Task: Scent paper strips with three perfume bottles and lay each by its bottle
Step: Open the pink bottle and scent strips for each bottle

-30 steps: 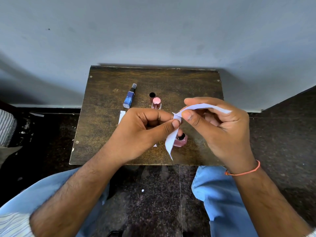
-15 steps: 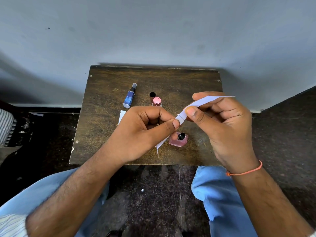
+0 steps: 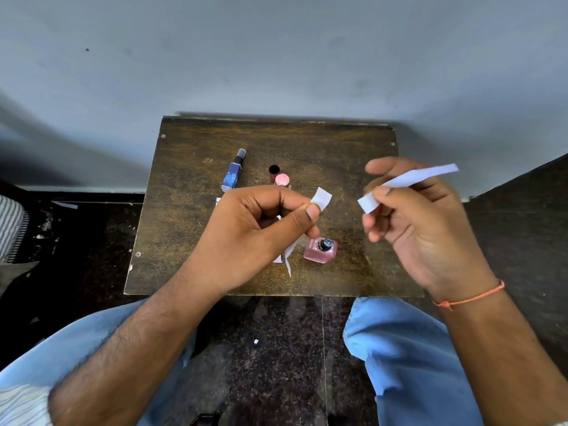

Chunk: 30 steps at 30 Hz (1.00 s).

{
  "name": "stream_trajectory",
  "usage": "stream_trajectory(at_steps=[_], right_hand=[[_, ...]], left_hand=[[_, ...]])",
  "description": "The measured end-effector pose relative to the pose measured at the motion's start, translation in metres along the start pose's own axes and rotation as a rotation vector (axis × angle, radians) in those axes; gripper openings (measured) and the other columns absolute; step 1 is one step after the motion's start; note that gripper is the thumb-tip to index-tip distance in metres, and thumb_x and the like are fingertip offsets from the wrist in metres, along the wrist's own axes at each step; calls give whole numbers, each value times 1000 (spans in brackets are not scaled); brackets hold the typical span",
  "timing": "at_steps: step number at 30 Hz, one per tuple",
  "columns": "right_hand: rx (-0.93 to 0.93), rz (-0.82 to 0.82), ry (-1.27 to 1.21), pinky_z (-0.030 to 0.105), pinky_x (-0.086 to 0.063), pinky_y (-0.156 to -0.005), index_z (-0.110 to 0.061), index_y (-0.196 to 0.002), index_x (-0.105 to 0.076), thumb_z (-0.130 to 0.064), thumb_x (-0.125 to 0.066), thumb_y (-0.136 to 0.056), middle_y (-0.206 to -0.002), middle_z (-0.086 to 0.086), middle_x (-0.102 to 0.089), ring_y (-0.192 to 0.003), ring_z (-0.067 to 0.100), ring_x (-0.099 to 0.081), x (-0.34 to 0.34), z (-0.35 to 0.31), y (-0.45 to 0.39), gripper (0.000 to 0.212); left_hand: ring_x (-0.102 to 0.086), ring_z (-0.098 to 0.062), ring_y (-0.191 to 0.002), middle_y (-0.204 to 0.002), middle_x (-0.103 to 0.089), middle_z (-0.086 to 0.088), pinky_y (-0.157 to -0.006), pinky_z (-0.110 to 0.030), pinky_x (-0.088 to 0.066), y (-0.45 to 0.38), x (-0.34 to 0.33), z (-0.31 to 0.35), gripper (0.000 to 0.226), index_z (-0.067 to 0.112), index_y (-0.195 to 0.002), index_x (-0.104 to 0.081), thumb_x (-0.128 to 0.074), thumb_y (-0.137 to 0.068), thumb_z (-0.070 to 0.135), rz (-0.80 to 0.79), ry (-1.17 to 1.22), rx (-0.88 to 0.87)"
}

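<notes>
My left hand pinches one white paper strip between thumb and forefinger; its lower end hangs below the hand. My right hand pinches a second, longer paper strip, held apart to the right. On the small brown table a blue perfume bottle lies at the back left. A pink-capped bottle stands beside a black cap. A squat pink bottle with a dark sprayer sits near the front, between my hands. More white paper lies under my left hand, mostly hidden.
The table stands against a grey wall. My knees in light blue trousers frame the dark speckled floor below the table's front edge. A striped cloth shows at the far left.
The single strip held by both hands has been torn in two. My right hand has pulled its piece away to the right, while my left hand keeps the other piece.
</notes>
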State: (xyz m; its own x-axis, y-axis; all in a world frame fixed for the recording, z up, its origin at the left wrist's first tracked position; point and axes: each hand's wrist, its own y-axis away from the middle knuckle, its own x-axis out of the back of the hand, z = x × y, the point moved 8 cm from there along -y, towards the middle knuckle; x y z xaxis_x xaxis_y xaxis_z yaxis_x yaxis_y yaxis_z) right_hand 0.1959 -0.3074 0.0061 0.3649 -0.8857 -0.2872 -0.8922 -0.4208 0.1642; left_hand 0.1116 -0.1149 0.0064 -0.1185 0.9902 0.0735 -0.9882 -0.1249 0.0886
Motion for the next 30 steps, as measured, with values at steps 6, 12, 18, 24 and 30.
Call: stream_trajectory(at_steps=[6, 12, 18, 24, 30], right_hand=[[-110, -98, 159, 26, -43, -45, -22, -95, -87, -1, -59, -103, -76, 7, -71, -59, 19, -61, -17, 12, 7, 36], [-100, -142, 178, 28, -44, -43, -20, -105, -84, -22, -68, -94, -89, 10, -76, -59, 22, -61, -18, 10, 9, 20], [-59, -153, 133, 27, -44, -43, -16, -97, -86, -33, -79, -82, -83, 11, -74, -60, 20, -60, -15, 7, 10, 24], [33, -91, 229, 27, -43, -44, -15, -90, -86, -23, -81, -84, -83, 31, -69, -58, 22, -55, -7, 3, 7, 11], [23, -29, 432, 29, -45, -48, -16, -92, -85, -32, -80, -85, -71, 19, -66, -61, 29, -54, 37, -8, 0, 18]], left_hand=[[-62, 4, -50, -71, -73, -9, -53, -5, -48, 4, -19, 12, 11, -9, -96, -78, -67, -98, -6, -54, 87, -38], [-68, 0, -55, -76, -78, -18, -55, -7, -52, 5, -21, 19, 11, -6, -102, -80, -71, -96, -4, -17, 103, -51], [-63, 2, -49, -71, -78, -10, -52, -6, -48, 3, -24, 17, 9, -7, -96, -80, -72, -95, -2, 17, 112, -17], [-69, -4, -54, -75, -81, -5, -55, -11, -52, 3, -27, 11, 8, 3, -96, -83, -76, -94, 5, 0, 44, 14], [-69, -42, -62, -82, -84, -4, -58, -49, -59, 8, -37, -5, 5, 14, -95, -87, -83, -92, 17, -101, -29, 117]])
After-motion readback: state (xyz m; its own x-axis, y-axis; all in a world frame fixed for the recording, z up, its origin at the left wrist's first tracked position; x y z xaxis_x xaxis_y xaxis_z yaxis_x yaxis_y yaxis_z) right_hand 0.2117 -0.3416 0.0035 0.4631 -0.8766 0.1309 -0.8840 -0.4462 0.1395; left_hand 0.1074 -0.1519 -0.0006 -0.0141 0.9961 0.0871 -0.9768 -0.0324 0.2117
